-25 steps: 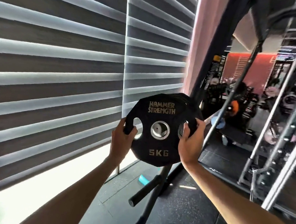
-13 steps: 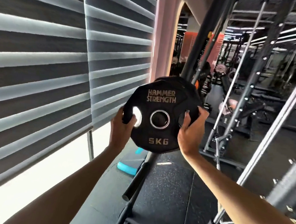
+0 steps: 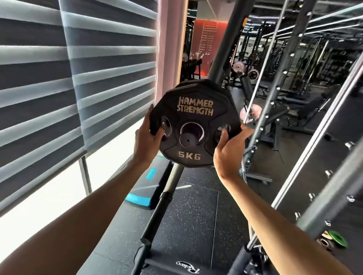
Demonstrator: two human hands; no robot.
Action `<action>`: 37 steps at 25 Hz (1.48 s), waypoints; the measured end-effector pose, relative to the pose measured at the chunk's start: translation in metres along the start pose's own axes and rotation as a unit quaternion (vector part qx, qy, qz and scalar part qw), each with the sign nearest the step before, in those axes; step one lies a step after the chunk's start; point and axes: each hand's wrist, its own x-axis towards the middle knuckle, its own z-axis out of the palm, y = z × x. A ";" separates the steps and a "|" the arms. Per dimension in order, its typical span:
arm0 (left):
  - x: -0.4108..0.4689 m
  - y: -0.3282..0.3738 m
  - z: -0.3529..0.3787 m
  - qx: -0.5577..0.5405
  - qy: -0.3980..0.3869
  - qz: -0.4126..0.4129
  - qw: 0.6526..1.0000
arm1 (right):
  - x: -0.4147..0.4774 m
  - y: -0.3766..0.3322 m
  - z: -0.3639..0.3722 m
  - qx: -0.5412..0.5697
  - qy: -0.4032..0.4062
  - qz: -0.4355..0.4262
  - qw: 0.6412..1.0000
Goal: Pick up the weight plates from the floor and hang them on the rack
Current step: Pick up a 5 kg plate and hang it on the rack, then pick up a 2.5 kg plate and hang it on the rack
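Left grip (image 3: 147,142) and right grip (image 3: 228,155) clasp upright plate (image 3: 194,114).

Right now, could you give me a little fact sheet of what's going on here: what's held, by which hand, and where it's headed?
Held thing: black weight plate, marked 5 KG, upright, face toward the camera
Left hand grip: curled round the plate's left edge
Right hand grip: curled round its right edge
Rack post: slanted, directly behind the plate
Peg end: seen through the plate's centre hole; whether it is threaded yet, cannot tell
Lower peg: bare
Floor: green plate lying at right
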 end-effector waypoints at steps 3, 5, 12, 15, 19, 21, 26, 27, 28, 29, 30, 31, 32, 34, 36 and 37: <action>0.011 0.000 0.007 0.015 -0.007 0.006 1.000 | 0.009 0.005 0.007 0.000 0.004 0.014 1.000; 0.021 -0.005 0.011 0.012 -0.019 0.000 1.000 | 0.013 0.009 0.010 -0.008 0.003 0.020 1.000; 0.013 -0.001 0.011 0.043 -0.047 -0.025 0.998 | 0.013 0.017 -0.001 -0.140 -0.030 -0.006 0.990; -0.016 -0.005 0.010 0.041 -0.036 -0.099 0.994 | -0.006 0.034 -0.018 -0.227 -0.063 0.032 0.971; -0.096 -0.035 0.029 0.125 -0.084 -0.210 0.966 | -0.065 0.074 -0.060 -0.306 -0.150 0.087 0.936; -0.134 -0.053 0.048 0.163 -0.159 -0.234 0.945 | -0.098 0.099 -0.092 -0.354 -0.218 0.124 0.901; -0.217 -0.052 0.126 0.211 -0.366 -0.229 0.877 | -0.179 0.167 -0.196 -0.375 -0.322 0.291 0.819; -0.235 -0.049 0.147 0.213 -0.400 -0.221 0.864 | -0.194 0.177 -0.222 -0.382 -0.329 0.317 0.803; -0.258 -0.040 0.173 0.208 -0.434 -0.217 0.850 | -0.207 0.186 -0.256 -0.384 -0.329 0.347 0.789; -0.280 -0.032 0.198 0.200 -0.468 -0.211 0.834 | -0.220 0.194 -0.287 -0.382 -0.331 0.370 0.780; -0.305 -0.019 0.223 0.200 -0.505 -0.204 0.815 | -0.234 0.204 -0.322 -0.381 -0.332 0.389 0.770; -0.329 -0.002 0.246 0.201 -0.536 -0.190 0.798 | -0.247 0.215 -0.355 -0.380 -0.331 0.403 0.764; -0.354 0.018 0.268 0.206 -0.567 -0.181 0.777 | -0.262 0.228 -0.388 -0.384 -0.327 0.419 0.755; -0.407 0.058 0.315 0.204 -0.637 -0.158 0.727 | -0.287 0.252 -0.452 -0.386 -0.307 0.466 0.735; -0.458 0.086 0.361 0.195 -0.696 -0.148 0.675 | -0.309 0.275 -0.504 -0.373 -0.297 0.507 0.718; -0.483 0.098 0.383 0.188 -0.716 -0.152 0.654 | -0.317 0.282 -0.529 -0.369 -0.300 0.520 0.709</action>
